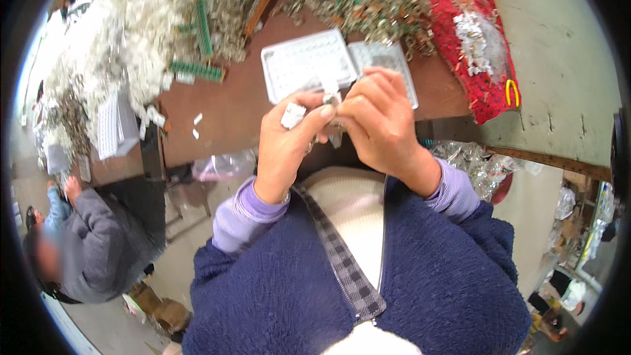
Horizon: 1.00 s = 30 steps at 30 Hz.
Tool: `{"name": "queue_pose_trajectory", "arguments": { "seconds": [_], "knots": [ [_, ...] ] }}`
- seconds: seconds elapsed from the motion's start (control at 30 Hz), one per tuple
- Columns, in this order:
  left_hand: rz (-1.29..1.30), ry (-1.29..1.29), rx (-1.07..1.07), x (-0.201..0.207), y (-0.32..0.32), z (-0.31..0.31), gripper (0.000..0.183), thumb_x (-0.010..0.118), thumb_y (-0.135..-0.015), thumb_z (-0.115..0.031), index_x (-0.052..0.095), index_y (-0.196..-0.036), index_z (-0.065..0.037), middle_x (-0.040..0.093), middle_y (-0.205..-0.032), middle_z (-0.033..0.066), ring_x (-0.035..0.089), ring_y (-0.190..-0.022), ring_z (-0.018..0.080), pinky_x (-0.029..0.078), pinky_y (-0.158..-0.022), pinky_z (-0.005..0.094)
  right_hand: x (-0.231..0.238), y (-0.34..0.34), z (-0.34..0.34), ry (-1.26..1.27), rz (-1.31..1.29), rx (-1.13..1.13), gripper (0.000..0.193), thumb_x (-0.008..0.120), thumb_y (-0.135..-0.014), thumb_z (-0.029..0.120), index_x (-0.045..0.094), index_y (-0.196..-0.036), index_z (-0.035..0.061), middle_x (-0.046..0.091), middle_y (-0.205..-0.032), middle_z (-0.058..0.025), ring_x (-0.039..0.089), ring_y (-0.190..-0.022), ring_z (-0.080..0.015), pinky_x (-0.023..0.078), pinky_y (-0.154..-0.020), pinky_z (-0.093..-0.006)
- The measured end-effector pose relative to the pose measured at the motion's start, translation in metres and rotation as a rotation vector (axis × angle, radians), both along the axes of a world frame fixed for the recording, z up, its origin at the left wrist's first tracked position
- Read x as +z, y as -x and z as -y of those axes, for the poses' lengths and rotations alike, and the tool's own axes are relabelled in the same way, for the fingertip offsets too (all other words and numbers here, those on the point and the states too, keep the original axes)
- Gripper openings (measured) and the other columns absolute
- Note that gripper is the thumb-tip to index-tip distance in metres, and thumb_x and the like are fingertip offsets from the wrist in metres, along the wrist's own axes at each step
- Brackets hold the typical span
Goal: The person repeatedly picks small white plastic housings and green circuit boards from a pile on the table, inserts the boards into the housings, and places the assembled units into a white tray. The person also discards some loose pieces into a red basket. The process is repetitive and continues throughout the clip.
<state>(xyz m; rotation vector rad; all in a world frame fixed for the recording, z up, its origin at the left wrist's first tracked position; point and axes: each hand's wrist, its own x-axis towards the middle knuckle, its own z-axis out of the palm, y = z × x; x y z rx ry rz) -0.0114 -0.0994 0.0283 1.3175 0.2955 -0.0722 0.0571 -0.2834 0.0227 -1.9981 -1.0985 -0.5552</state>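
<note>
My left hand (284, 141) is closed, with a small white plastic piece (293, 116) held against its fingers. Its thumb and fingertips also pinch a tiny part with a dark, metallic look (330, 100), just in front of my chest. My right hand (384, 118) meets it there, fingers curled and fingertips pressed together at that same part. What the right fingertips grip is too small and covered to make out. Just beyond both hands lie a white plastic tray (302, 59) and a second, clear-looking tray (407, 82), which my right hand partly covers.
A large heap of whitish plastic pieces (125, 33) covers the table's left. Small metal parts (368, 0) pile up at the back, with green strips (202, 29) among them. Right of them lie a red cloth (453, 39) and yellow-handled tool (513, 93). Another person (98, 243) sits at left.
</note>
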Motion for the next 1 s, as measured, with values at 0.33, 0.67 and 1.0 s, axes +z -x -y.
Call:
{"name": "queue_pose_trajectory", "arguments": {
  "seconds": [0.33,0.67,1.0],
  "knots": [
    [0.088,0.234,0.380,-0.013,-0.009,-0.079,0.031,0.069,-0.109,-0.022,0.070,-0.130,0.000,0.080,-0.117,0.0146,0.061,-0.075,0.0028,0.040,-0.049,0.0178,0.008,-0.073,-0.092,0.026,-0.162,0.053,0.011,0.076,-0.089,0.001,0.081,-0.100,0.0020,0.070,-0.097,-0.0116,0.069,-0.091,-0.0302,0.055,-0.077,-0.0400],
    [0.084,0.342,0.306,-0.022,-0.007,-0.093,0.033,0.072,-0.107,-0.020,0.069,-0.132,0.001,0.080,-0.114,0.0119,0.063,-0.076,0.0052,0.042,-0.051,0.0188,0.001,-0.073,-0.124,0.049,-0.104,0.163,0.018,0.076,-0.082,-0.006,0.070,-0.098,0.0010,0.068,-0.092,-0.0114,0.066,-0.085,-0.0319,0.055,-0.074,-0.0410],
    [0.144,0.056,0.190,-0.009,-0.005,-0.058,0.031,0.076,-0.103,-0.013,0.069,-0.132,-0.003,0.077,-0.104,0.0060,0.064,-0.077,0.0044,0.042,-0.054,0.0178,0.026,-0.038,-0.071,-0.001,-0.127,0.279,0.038,0.083,-0.080,0.000,0.074,-0.117,0.0024,0.075,-0.113,-0.0168,0.074,-0.107,-0.0369,0.059,-0.096,-0.0447]
  ]
}}
